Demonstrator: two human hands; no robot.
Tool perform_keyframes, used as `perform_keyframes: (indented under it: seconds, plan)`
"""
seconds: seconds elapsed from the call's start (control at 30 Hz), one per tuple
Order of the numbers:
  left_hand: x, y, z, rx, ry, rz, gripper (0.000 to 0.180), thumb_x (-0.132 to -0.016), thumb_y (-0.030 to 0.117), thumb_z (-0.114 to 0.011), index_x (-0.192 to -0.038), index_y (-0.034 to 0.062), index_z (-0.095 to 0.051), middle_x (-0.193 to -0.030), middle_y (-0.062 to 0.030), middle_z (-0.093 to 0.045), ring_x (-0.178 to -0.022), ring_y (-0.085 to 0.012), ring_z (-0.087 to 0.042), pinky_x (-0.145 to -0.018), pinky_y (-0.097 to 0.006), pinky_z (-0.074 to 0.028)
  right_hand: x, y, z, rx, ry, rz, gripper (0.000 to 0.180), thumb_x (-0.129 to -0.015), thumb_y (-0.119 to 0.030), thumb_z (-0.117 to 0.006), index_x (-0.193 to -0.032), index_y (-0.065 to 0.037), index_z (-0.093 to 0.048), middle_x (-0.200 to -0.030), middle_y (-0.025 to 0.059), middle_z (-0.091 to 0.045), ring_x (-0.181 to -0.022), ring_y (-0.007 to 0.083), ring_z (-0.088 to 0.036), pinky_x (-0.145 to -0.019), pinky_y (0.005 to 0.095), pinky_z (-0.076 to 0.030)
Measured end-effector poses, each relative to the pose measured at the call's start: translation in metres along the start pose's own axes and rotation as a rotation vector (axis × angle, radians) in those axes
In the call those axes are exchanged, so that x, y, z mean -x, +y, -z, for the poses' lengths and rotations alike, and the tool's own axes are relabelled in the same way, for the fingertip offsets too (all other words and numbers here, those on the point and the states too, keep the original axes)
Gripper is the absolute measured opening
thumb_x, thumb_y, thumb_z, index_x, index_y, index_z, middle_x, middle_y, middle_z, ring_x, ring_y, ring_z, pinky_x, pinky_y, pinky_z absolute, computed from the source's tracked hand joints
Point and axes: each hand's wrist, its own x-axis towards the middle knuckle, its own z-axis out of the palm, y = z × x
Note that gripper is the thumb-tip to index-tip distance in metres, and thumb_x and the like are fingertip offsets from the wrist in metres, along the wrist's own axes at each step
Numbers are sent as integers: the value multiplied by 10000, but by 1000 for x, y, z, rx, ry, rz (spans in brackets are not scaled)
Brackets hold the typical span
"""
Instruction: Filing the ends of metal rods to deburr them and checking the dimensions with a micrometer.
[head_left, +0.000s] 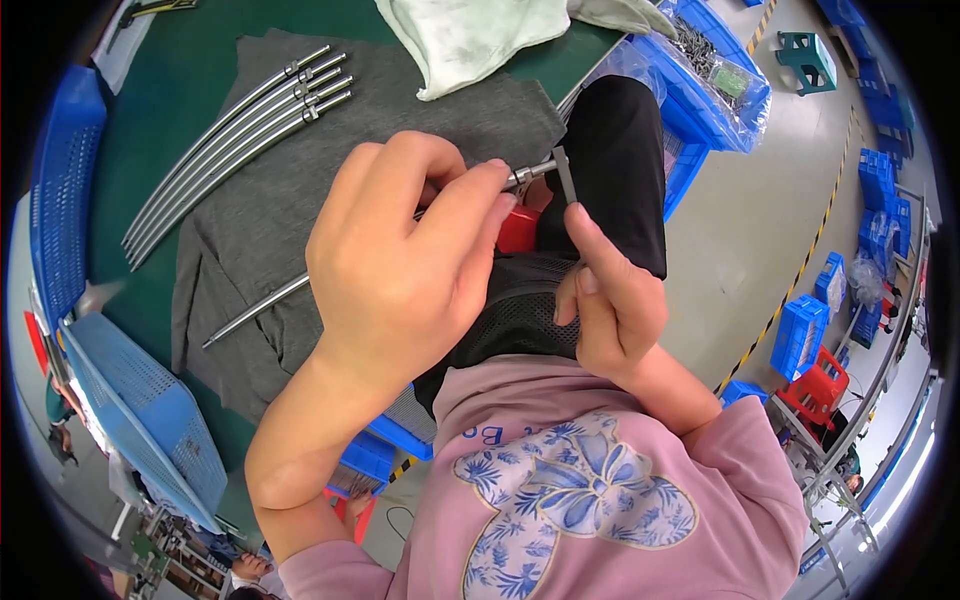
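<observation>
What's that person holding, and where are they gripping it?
The left hand holds a metal rod near its right end; the right forefinger touches a small grey bar there.

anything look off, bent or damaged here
Nothing clearly stands out as spilled or damaged. The row of metal rods looks bowed, but fisheye distortion could explain that. The grey cloth beneath is creased near the rod in the left hand.

Pale flr (pixel 720 270) w/ yel/blk tape line (pixel 823 238); teal stool (pixel 808 46) top R, red chair (pixel 818 385) below.
</observation>
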Motion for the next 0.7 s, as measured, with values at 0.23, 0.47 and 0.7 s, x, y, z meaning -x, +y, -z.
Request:
perform_keyframes:
  seconds: [0.23,0.47,0.7]
  plan:
    - [3,-7,-7,-14,75,-53,232,-582,7,-712,-801,47,-646,-724,-30,-512,-607,-186,-491,-498,-292,-398,-3,2,-1,39,-51,71,452,-800,130,-320,-1232,123,-452,-492,21,-453,-388,91,-440,-419,214,-376]
    - [0,-5,-4,8,62,-37,218,-600,-9,-714,-803,43,-652,-723,-45,-528,-608,-193,-497,-514,-290,-393,0,5,-5,15,-51,48,452,-797,132,-318,-1227,127,-455,-501,14,-445,-386,86,-424,-414,216,-373]
    - [-1,-5,-4,93,41,9,194,-624,-36,-712,-796,30,-653,-720,-62,-548,-615,-200,-510,-532,-286,-397,-5,1,-5,201,-18,86,549,-659,142,-485,-1196,40,-543,-542,74,-462,-407,175,-451,-441,241,-403]
